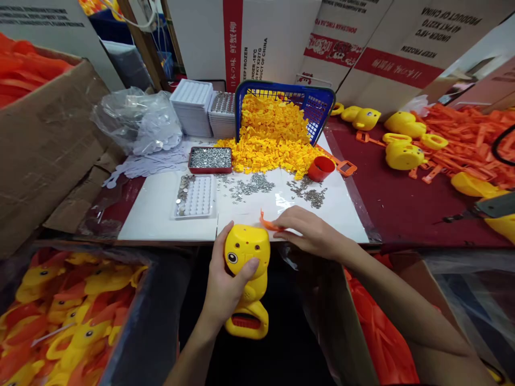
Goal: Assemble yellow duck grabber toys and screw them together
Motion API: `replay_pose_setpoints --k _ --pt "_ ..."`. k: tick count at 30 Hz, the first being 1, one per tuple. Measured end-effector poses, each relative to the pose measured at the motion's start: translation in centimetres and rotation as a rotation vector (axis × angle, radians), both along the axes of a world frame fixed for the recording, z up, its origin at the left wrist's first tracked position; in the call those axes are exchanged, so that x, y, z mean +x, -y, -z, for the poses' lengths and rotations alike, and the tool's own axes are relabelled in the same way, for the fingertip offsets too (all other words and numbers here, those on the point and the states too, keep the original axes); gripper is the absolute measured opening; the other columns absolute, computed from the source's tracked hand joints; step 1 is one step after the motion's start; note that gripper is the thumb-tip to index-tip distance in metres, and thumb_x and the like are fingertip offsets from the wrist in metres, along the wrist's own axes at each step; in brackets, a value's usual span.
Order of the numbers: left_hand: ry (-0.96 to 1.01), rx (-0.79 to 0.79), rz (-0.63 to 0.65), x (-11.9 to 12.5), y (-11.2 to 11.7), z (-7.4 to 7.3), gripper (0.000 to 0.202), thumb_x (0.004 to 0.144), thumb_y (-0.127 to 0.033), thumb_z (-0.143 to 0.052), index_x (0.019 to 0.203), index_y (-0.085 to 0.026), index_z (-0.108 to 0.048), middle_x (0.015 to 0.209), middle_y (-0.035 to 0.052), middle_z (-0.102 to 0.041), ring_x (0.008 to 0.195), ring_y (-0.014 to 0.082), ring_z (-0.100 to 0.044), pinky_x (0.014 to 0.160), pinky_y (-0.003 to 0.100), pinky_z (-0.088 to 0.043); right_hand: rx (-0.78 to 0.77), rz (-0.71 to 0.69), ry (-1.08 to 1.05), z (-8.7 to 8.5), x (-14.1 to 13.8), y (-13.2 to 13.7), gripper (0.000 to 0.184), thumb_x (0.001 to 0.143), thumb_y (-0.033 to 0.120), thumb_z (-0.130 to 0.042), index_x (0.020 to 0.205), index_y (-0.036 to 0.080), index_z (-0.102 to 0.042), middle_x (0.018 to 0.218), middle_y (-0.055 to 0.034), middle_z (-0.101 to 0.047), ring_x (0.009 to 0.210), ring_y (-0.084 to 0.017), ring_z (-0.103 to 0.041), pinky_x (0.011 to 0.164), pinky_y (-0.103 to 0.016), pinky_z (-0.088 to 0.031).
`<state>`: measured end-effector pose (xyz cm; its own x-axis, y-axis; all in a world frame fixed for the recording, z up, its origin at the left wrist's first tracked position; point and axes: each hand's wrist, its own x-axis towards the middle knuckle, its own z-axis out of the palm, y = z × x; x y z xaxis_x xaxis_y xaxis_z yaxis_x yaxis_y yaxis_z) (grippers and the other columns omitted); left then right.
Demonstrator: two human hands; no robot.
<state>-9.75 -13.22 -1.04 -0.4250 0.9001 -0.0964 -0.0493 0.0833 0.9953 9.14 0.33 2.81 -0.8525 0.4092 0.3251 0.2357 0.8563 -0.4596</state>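
At the near edge of the white tabletop [161, 214], the yellow duck toy [245, 247] lies with its long axis near-to-far, clasped in the left hand [223, 292], while the right hand [309, 231] pinches an orange part [267, 223] just right of the toy's far end.

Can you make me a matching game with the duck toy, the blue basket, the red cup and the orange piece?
1 yellow duck toy
2 blue basket
3 red cup
4 orange piece

A pinched in the right hand
B tipped over, spilling yellow pieces
C gripped by the left hand
D sitting beside the yellow pieces

Pairs: 1-C, 2-B, 3-D, 4-A
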Motion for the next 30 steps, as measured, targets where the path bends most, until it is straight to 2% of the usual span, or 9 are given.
replay_pose_setpoints --k 4,9,12,14,18,22,24,26,30 --pt "0.022 -0.035 -0.030 -0.9 -0.1 0.5 0.074 0.073 -0.046 -0.079 0.138 -0.023 -0.053 0.134 0.0109 -0.065 0.114 0.0282 -0.069 0.094 0.037 -0.058 -0.141 0.099 0.037 3.3 0.0 -1.3 0.030 0.097 0.021 -0.055 0.126 0.017 -0.060 0.104 -0.0130 -0.071 0.095 -0.021 -0.066 0.084 -0.038 -0.058" --pt "0.052 -0.071 -0.011 -1.1 -0.6 0.9 0.075 0.074 -0.045 -0.079 0.140 -0.022 -0.051 0.136 0.0112 -0.064 0.117 0.0281 -0.068 0.096 0.038 -0.057 -0.187 -0.059 0.177 2.9 0.5 -1.3 0.053 0.086 0.001 -0.049 0.134 0.018 -0.060 0.130 -0.0142 -0.067 0.122 -0.024 -0.059 0.101 -0.046 -0.056" --pt "0.053 -0.078 -0.015 -0.9 -0.9 0.8 0.076 0.071 -0.045 -0.080 0.138 -0.021 -0.052 0.134 0.0117 -0.065 0.116 0.0287 -0.068 0.097 0.039 -0.057 -0.007 -0.148 0.224 2.2 0.5 -0.7 0.060 0.081 -0.004 -0.043 0.136 0.016 -0.060 0.141 -0.0128 -0.064 0.127 -0.025 -0.056 0.102 -0.046 -0.057" --pt "0.046 -0.081 -0.016 -0.9 -1.0 0.7 0.076 0.071 -0.044 -0.080 0.138 -0.021 -0.052 0.134 0.0118 -0.065 0.116 0.0291 -0.068 0.097 0.039 -0.057 0.185 -0.146 0.284 1.9 0.4 0.0 0.055 0.083 -0.004 -0.042 0.134 0.009 -0.061 0.140 -0.0164 -0.064 0.125 -0.028 -0.057 0.098 -0.045 -0.059" --pt "0.066 -0.082 -0.019 -1.0 -1.1 0.8 0.076 0.072 -0.045 -0.079 0.139 -0.021 -0.051 0.134 0.0121 -0.065 0.115 0.0289 -0.068 0.096 0.039 -0.057 0.525 -0.095 0.400 0.7 0.2 2.1 0.037 0.093 0.002 -0.044 0.125 0.001 -0.064 0.123 -0.0202 -0.071 0.109 -0.030 -0.065 0.088 -0.042 -0.060" --pt "0.064 -0.074 -0.014 -0.8 -0.8 1.0 0.078 0.072 -0.046 -0.080 0.140 -0.023 -0.050 0.134 0.0113 -0.065 0.116 0.0289 -0.068 0.097 0.039 -0.056 0.634 -0.055 0.453 -0.7 0.5 3.4 0.036 0.094 0.001 -0.043 0.124 0.006 -0.064 0.098 -0.0143 -0.072 0.086 -0.026 -0.064 0.077 -0.040 -0.057" --pt "0.052 -0.084 -0.006 -0.6 -0.7 1.1 0.079 0.072 -0.047 -0.081 0.141 -0.023 -0.051 0.136 0.0112 -0.063 0.119 0.0296 -0.066 0.099 0.040 -0.055 0.626 -0.002 0.435 -0.7 0.5 3.5 0.031 0.093 0.001 -0.045 0.115 0.007 -0.066 0.088 -0.0124 -0.068 0.080 -0.025 -0.062 0.071 -0.040 -0.055" --pt "0.049 -0.087 0.002 -0.4 -0.6 1.1 0.080 0.072 -0.047 -0.082 0.141 -0.024 -0.051 0.138 0.0112 -0.063 0.120 0.0300 -0.066 0.100 0.040 -0.055 0.523 0.042 0.413 -0.3 0.4 3.3 0.029 0.092 0.001 -0.048 0.114 0.009 -0.066 0.088 -0.0120 -0.065 0.079 -0.025 -0.061 0.068 -0.039 -0.054" --pt "0.038 -0.070 -0.005 -0.3 -0.5 1.1 0.079 0.072 -0.047 -0.082 0.141 -0.025 -0.052 0.140 0.0107 -0.061 0.124 0.0311 -0.063 0.103 0.042 -0.053 0.209 -0.039 0.300 1.3 0.7 1.9 0.054 0.086 -0.004 -0.044 0.136 0.013 -0.056 0.118 -0.0173 -0.065 0.106 -0.025 -0.063 0.084 -0.039 -0.058"
